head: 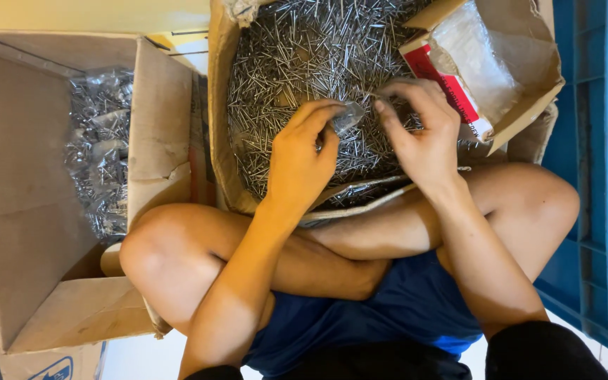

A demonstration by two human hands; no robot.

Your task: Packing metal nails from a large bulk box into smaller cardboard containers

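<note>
A cardboard box (220, 127) in front of my crossed legs is filled with a heap of loose steel nails (304, 56). My left hand (300, 158) hovers over the heap and pinches a small clear plastic bag (347, 117) at its fingertips. My right hand (420, 130) is opposite, with its thumb and forefinger closed on a few nails right beside the bag's mouth. Both hands meet above the middle of the box.
A second cardboard box (29, 211) at the left holds several filled clear packets of nails (100, 148). A stack of empty clear bags (476, 60) lies on the nail box's right flap. A blue plastic crate (596, 176) stands at the right edge.
</note>
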